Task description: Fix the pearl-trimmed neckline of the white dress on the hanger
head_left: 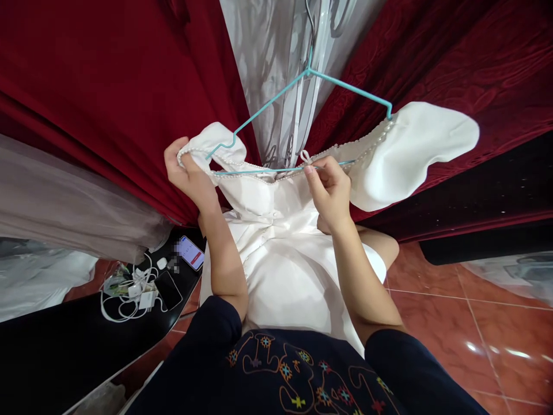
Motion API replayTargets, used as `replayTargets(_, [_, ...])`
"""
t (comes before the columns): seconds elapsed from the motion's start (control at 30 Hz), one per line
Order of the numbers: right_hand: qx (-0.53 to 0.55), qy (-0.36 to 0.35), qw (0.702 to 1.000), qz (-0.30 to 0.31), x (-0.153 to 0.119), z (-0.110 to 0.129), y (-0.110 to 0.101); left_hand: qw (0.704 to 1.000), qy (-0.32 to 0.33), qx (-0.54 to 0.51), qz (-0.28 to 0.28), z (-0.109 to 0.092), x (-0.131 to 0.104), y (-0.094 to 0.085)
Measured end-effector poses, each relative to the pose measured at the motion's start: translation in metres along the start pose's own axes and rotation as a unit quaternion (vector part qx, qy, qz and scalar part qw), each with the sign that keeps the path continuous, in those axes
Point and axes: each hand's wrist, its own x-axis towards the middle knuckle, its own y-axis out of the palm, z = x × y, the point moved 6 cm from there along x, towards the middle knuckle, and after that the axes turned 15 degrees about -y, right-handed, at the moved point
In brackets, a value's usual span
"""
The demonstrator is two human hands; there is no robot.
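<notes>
A white dress (294,282) with bead-trimmed neckline and puffed sleeves lies over my lap, its upper part raised toward a light-blue wire hanger (272,104). The hanger's right tip meets the beaded edge of the right sleeve (397,161). Its left end reaches into the left sleeve (220,138). My left hand (190,178) is closed around the beaded edge of that left sleeve. My right hand (330,193) is closed in a pinch by the hanger's lower bar, at the base of a small white ribbon loop (305,155) standing up from the neckline.
Dark red curtains (129,75) hang on both sides, with sheer white garments (276,69) between them. On a black bench (56,340) at left lie a lit phone (192,252), a dark phone (168,290) and tangled white cables (116,314). Red floor tiles (440,323) show at right.
</notes>
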Motion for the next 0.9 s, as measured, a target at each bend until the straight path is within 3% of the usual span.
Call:
replayTargets(0.07, [0.01,0.006,1.0,0.001,-0.001,0.001,0.004,0.999,-0.001,0.009,-0.045,0.011,0.0,-0.016])
replayTargets(0.13, [0.027,0.014,1.0,0.009,-0.002,0.002,0.011,0.999,-0.001,0.024,-0.033,0.02,-0.006,-0.026])
replayTargets(0.17, [0.035,0.018,0.999,0.014,-0.003,0.003,0.014,0.999,-0.008,0.032,0.006,0.024,-0.009,-0.027])
replayTargets(0.23, [0.047,0.024,0.998,0.02,-0.004,0.004,0.02,0.988,-0.045,0.05,0.137,0.03,-0.02,-0.019])
replayTargets(0.33, [0.043,0.024,0.999,0.008,-0.003,0.003,0.023,0.934,-0.119,0.067,0.329,0.032,-0.045,0.0])
replayTargets(0.43, [0.028,0.019,0.999,-0.004,-0.002,0.001,0.022,0.903,-0.13,0.032,0.408,0.018,-0.065,0.017])
replayTargets(0.57, [0.026,0.013,1.0,-0.01,0.0,0.001,0.018,0.906,-0.099,-0.05,0.409,-0.003,-0.082,0.032])
replayTargets(0.73, [0.014,-0.001,1.0,-0.017,0.001,0.017,0.016,0.908,-0.104,-0.082,0.397,-0.005,-0.097,0.038])
replayTargets(0.9, [-0.075,-0.066,0.984,-0.144,-0.002,0.027,-0.011,0.918,-0.067,-0.101,0.377,-0.01,-0.097,0.037])
